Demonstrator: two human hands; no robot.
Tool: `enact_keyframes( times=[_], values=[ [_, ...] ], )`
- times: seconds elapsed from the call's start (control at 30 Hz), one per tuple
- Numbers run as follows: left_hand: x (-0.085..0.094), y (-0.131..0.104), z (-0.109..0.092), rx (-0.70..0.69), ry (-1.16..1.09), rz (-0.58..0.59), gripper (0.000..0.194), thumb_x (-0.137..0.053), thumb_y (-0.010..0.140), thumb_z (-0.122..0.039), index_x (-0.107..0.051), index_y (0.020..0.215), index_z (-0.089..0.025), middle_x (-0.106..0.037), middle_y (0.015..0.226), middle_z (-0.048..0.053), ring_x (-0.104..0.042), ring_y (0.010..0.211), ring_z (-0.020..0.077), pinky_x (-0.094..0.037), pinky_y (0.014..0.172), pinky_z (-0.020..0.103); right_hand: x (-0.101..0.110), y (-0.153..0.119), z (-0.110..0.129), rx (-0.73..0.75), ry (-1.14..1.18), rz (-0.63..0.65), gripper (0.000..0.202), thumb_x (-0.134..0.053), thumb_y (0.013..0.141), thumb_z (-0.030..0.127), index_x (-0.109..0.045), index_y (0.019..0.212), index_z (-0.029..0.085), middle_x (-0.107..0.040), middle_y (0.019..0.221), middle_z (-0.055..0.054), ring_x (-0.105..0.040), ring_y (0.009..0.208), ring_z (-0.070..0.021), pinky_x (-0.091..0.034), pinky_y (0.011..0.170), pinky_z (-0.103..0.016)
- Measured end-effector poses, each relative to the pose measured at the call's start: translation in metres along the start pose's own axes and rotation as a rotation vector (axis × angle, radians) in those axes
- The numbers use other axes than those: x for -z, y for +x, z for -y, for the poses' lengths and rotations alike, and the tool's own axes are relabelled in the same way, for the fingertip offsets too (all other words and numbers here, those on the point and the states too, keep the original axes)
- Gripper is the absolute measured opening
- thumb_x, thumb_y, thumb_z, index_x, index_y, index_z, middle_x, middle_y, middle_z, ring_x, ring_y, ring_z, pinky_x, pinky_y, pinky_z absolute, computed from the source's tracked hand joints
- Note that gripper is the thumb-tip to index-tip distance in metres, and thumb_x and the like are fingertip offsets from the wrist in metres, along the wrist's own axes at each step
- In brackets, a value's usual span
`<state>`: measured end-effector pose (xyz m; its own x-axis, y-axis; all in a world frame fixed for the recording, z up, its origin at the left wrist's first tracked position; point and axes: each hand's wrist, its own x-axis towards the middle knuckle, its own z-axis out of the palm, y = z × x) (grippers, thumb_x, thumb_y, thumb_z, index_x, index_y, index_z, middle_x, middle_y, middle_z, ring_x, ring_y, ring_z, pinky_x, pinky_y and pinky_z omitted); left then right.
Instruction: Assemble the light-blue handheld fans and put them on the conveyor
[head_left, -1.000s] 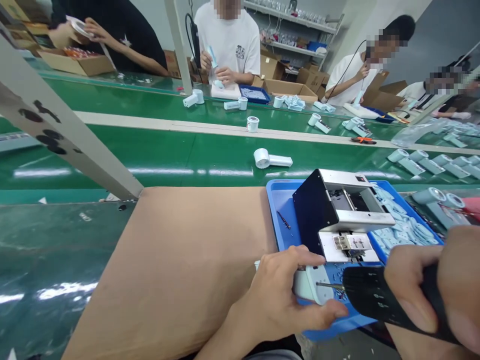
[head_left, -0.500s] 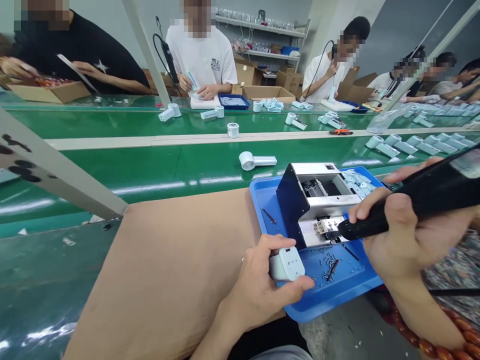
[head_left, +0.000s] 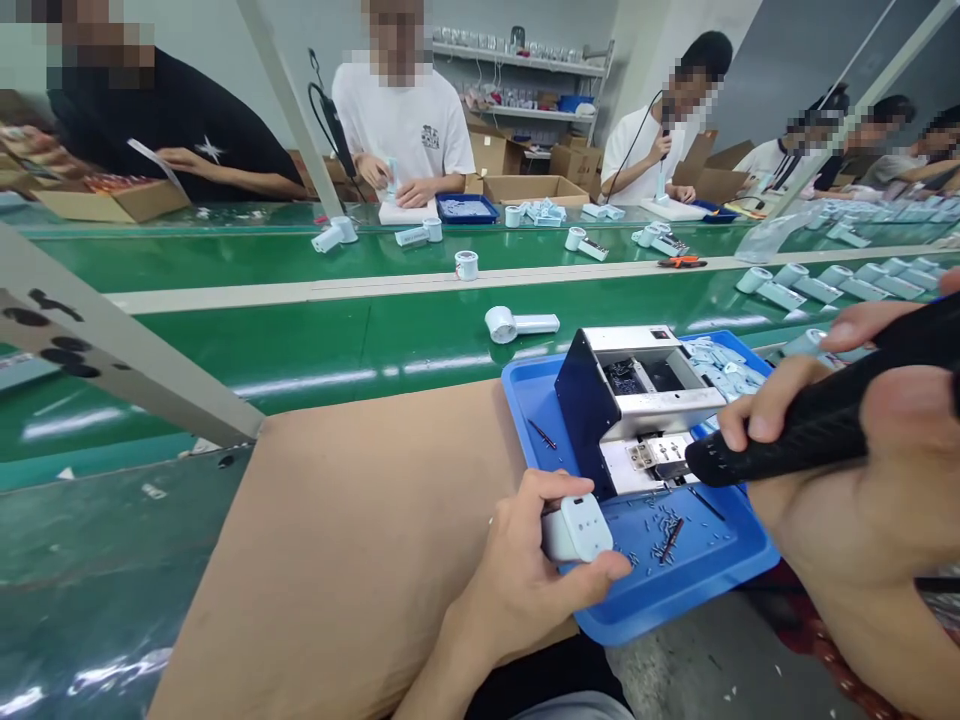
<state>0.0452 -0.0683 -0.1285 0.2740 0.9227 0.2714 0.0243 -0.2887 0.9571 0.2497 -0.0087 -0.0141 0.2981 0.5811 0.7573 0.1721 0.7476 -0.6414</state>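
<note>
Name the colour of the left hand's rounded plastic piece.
Rounded plastic piece: pale blue, head view.

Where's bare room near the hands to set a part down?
Bare: brown sheet, left of the left hand and blue tray; green surface between slanted post and white handled part. Crowded: the tray, with machine, loose screws and pale-blue pieces.

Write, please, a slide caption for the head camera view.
Left hand holds a pale-blue part; right hand holds a black screwdriver by the metal machine.
</note>
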Motion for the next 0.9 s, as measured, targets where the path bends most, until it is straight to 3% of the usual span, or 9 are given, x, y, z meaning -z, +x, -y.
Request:
enact_keyframes(
  times=[0.23,0.47,0.6,0.77,0.9],
  values=[
    [0.000,-0.001,0.003,-0.024,-0.015,-0.013,0.065,-0.073,0.097,-0.081,-0.067,0.129,-0.025,-0.062,0.086,0.000,-0.050,0.068,0.0153,-0.036,0.063,0.029,0.004,-0.007,-0.009,-0.095,0.038,-0.008,0.050,-0.088,0.093,0.049,-0.062,0.136,0.042,-0.061,0.108,-0.002,-0.067,0.063,-0.0244,-0.051,0.035,-0.034],
    [-0.001,-0.002,0.003,-0.038,-0.058,-0.003,0.062,-0.075,0.099,-0.077,-0.063,0.130,-0.025,-0.061,0.087,-0.001,-0.048,0.067,0.0135,-0.035,0.061,0.027,0.014,-0.014,-0.016,0.076,0.016,0.075,0.038,-0.077,0.103,0.026,-0.074,0.136,0.044,-0.062,0.109,0.000,-0.058,0.051,-0.0132,-0.047,0.038,-0.033],
    [-0.002,-0.001,0.005,-0.037,-0.074,0.008,0.062,-0.075,0.099,-0.077,-0.060,0.130,-0.025,-0.059,0.086,-0.002,-0.047,0.067,0.0138,-0.036,0.061,0.027,0.015,-0.016,-0.022,0.087,0.031,0.096,0.039,-0.073,0.105,0.022,-0.075,0.138,0.044,-0.061,0.111,-0.001,-0.058,0.051,-0.0126,-0.048,0.039,-0.034],
    [-0.001,0.000,0.007,-0.073,-0.098,0.006,0.057,-0.076,0.101,-0.072,-0.058,0.129,-0.026,-0.056,0.082,-0.004,-0.046,0.065,0.0135,-0.037,0.061,0.027,0.017,-0.017,-0.027,0.031,0.089,0.092,0.042,-0.077,0.101,0.021,-0.075,0.138,0.041,-0.061,0.107,-0.001,-0.056,0.050,-0.0134,-0.047,0.037,-0.031],
    [-0.001,0.000,0.006,-0.076,-0.088,0.004,0.056,-0.076,0.102,-0.071,-0.058,0.130,-0.026,-0.058,0.086,-0.002,-0.048,0.067,0.0136,-0.037,0.061,0.026,0.021,-0.018,-0.013,-0.052,0.095,0.123,0.038,-0.081,0.098,0.024,-0.076,0.134,0.035,-0.060,0.103,-0.002,-0.056,0.049,-0.0156,-0.045,0.034,-0.033]
  ],
)
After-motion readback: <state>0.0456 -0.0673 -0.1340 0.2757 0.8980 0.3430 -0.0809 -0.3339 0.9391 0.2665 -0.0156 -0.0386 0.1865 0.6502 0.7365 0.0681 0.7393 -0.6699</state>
